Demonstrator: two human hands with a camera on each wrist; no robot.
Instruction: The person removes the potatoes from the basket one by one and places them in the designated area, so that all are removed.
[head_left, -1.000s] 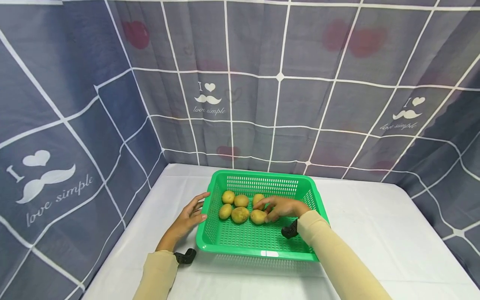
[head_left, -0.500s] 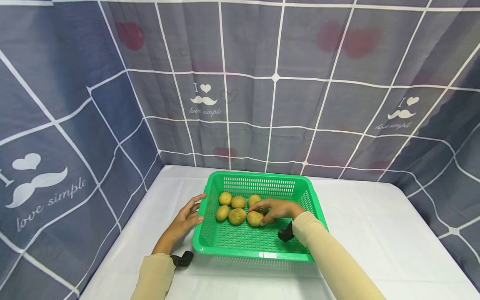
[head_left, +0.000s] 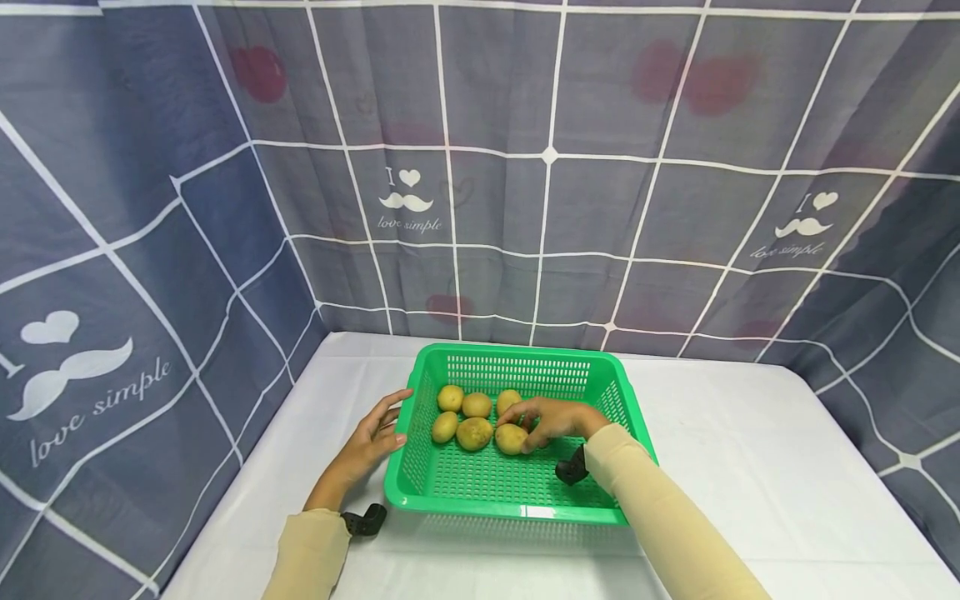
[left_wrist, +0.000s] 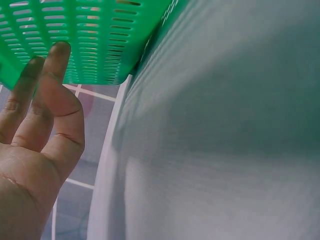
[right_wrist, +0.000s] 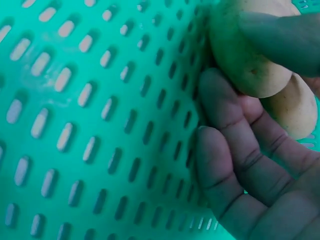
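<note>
Several potatoes (head_left: 475, 434) lie in two rough rows on the floor of a green plastic basket (head_left: 517, 511). My right hand (head_left: 558, 419) reaches inside and grips the front-row potato on the right (head_left: 509, 440). In the right wrist view the thumb (right_wrist: 285, 42) presses that potato (right_wrist: 245, 55) from above, while the curled fingers lie at its lower side against the perforated floor. Another potato (right_wrist: 295, 112) shows behind it. My left hand (head_left: 367, 442) is at the basket's left side, fingers loosely extended; in the left wrist view, fingertips (left_wrist: 60, 49) reach the slotted wall.
A white cloth (head_left: 750, 450) covers the table under the basket. Dark checked curtains (head_left: 495, 200) hang close behind it and along both sides. Black wrist cameras (head_left: 365, 520) are strapped at both sleeves, the right one hanging over the basket's inside.
The head view has turned slightly, so basket and curtain appear a little further left than a second ago. Both hands keep their places, the right one still on the same potato.
</note>
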